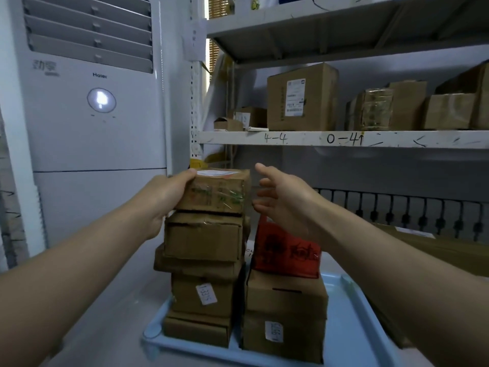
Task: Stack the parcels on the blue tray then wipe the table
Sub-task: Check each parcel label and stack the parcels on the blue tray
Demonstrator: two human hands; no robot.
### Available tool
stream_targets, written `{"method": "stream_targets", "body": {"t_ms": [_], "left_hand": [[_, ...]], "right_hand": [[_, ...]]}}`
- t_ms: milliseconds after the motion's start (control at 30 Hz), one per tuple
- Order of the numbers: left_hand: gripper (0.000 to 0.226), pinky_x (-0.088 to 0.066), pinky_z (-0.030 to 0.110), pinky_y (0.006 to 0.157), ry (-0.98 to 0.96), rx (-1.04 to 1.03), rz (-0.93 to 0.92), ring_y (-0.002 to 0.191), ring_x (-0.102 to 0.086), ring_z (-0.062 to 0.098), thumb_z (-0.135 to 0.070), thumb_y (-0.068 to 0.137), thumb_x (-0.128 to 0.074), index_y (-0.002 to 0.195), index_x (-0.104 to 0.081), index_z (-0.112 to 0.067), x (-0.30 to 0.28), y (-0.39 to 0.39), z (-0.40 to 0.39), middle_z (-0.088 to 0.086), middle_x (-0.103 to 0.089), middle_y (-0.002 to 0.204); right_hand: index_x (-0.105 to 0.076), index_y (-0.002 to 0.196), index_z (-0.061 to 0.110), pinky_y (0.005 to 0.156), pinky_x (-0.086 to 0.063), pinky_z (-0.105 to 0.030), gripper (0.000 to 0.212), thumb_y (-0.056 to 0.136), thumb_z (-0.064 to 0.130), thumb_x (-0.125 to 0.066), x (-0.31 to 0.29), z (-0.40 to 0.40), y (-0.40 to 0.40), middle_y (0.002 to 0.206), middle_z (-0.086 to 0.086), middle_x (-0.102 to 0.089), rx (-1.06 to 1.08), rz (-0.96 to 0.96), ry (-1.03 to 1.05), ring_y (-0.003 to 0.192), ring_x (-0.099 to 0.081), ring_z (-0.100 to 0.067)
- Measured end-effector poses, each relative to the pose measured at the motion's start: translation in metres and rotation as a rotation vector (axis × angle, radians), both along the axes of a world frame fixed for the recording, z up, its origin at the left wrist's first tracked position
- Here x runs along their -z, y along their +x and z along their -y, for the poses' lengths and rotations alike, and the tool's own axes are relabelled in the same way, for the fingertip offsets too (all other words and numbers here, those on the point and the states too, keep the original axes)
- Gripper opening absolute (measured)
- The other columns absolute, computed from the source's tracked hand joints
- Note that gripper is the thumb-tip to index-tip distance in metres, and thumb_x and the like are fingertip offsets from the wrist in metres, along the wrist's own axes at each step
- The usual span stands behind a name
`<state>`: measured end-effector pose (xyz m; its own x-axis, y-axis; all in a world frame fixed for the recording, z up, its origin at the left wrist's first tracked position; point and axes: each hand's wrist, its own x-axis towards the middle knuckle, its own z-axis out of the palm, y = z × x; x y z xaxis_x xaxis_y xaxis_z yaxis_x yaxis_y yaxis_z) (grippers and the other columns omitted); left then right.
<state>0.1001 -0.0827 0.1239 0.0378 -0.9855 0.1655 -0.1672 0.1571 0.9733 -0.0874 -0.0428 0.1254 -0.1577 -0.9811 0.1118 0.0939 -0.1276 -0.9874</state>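
Both forearms reach in from the bottom corners, and between them the blue tray [352, 313] lies flat on the white table [111, 300], already carrying two columns of cardboard parcels. On the left column, five boxes high, sits the top parcel [217, 190], a taped box with a white label on its lid. It rests on the box below [203, 237], which itself overhangs a wider, slightly crooked one. The left hand [164, 200] clasps the top parcel's left side, thumb lying over its upper edge, the rest of the fingers hidden behind. The right hand [283, 197] hovers just beside the parcel's right face, fingers spread apart, touching nothing. Under it stands the shorter right column, with a red parcel [287, 252] on a large box [285, 316].

This looks like the setting-down of the top parcel. To do it well, I'd say the spread hand should close on the right face so both sides are guided, then the box squared over the one beneath before the hold is released. The tall column leans a little out of line lower down, so any sideways shove could topple it; the shorter column may be the safer home for whatever comes next. Behind, a white air conditioner [90, 123] and shelving [330, 139] with more boxes stand well apart from the tray. No cloth for wiping is in view.
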Motion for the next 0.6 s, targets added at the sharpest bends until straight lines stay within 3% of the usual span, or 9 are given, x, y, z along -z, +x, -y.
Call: {"method": "stream_targets", "body": {"t_ms": [33,100,167,200,300,367,500,600], "left_hand": [[0.045,-0.039,0.029,0.082,-0.038,-0.038,0.019,0.088,-0.057,0.016,-0.049,0.096,-0.053,0.122,-0.057,-0.012,-0.001,-0.003,-0.004,0.002,-0.064,0.101],[0.066,-0.041,0.033,0.095,-0.174,-0.154,0.142,0.117,-0.054,0.025,-0.055,0.091,-0.056,0.142,-0.044,-0.016,0.0,-0.01,-0.009,0.008,-0.056,0.131],[0.071,-0.032,0.044,0.112,-0.385,-0.278,0.269,0.14,-0.032,0.028,-0.055,0.088,-0.059,0.146,-0.039,-0.019,0.003,-0.022,-0.021,0.008,-0.039,0.149],[0.063,-0.029,0.042,0.114,-0.502,-0.298,0.309,0.141,-0.027,0.027,-0.05,0.09,-0.06,0.143,-0.042,-0.02,0.005,-0.031,-0.03,0.007,-0.038,0.148],[0.039,-0.026,0.024,0.099,-0.813,-0.197,0.343,0.128,-0.033,0.018,-0.038,0.092,-0.062,0.126,-0.053,-0.022,0.021,-0.066,-0.064,-0.001,-0.044,0.123],[0.029,-0.027,0.017,0.092,-0.928,-0.044,0.356,0.117,-0.036,0.011,-0.037,0.091,-0.063,0.116,-0.057,-0.024,0.041,-0.094,-0.085,-0.007,-0.046,0.113],[0.026,-0.028,0.006,0.091,-0.909,0.244,0.374,0.105,-0.04,0.008,-0.038,0.082,-0.06,0.104,-0.06,-0.024,0.088,-0.151,-0.119,-0.009,-0.052,0.107],[0.027,-0.033,0.015,0.092,-0.786,0.407,0.401,0.103,-0.044,0.008,-0.046,0.079,-0.055,0.098,-0.06,-0.028,0.126,-0.19,-0.127,-0.015,-0.053,0.103]], "right_hand": [[-0.045,0.141,0.002,0.097,-0.049,-0.032,0.06,0.097,0.04,-0.06,0.001,-0.004,-0.003,0.131,-0.014,-0.055,0.013,-0.009,-0.015,0.102,-0.06,-0.023],[-0.048,0.141,0.002,0.097,-0.052,-0.032,0.054,0.099,0.035,-0.058,0.004,-0.016,-0.012,0.135,-0.015,-0.056,0.056,-0.002,-0.079,0.103,-0.063,-0.021],[-0.058,0.129,0.0,0.096,-0.056,-0.034,0.04,0.1,0.029,-0.057,0.01,-0.03,-0.027,0.125,-0.018,-0.062,0.142,0.021,-0.166,0.103,-0.067,-0.023],[-0.062,0.119,-0.001,0.091,-0.058,-0.033,0.032,0.1,0.025,-0.057,0.015,-0.038,-0.036,0.116,-0.019,-0.066,0.194,0.028,-0.211,0.098,-0.068,-0.022],[-0.065,0.1,-0.001,0.062,-0.052,-0.026,0.018,0.099,0.014,-0.056,0.034,-0.066,-0.069,0.083,-0.014,-0.059,0.331,0.065,-0.286,0.069,-0.057,-0.019],[-0.065,0.093,0.004,0.052,-0.043,-0.026,0.011,0.097,0.01,-0.057,0.054,-0.083,-0.096,0.071,-0.006,-0.055,0.413,0.076,-0.266,0.057,-0.05,-0.014],[-0.067,0.089,0.008,0.051,-0.041,-0.025,0.012,0.096,0.01,-0.057,0.11,-0.115,-0.152,0.072,-0.002,-0.06,0.593,-0.008,-0.09,0.057,-0.052,-0.014],[-0.068,0.092,0.004,0.056,-0.044,-0.029,0.013,0.095,0.006,-0.055,0.145,-0.138,-0.194,0.083,-0.009,-0.062,0.701,-0.064,0.063,0.069,-0.054,-0.022]]}}
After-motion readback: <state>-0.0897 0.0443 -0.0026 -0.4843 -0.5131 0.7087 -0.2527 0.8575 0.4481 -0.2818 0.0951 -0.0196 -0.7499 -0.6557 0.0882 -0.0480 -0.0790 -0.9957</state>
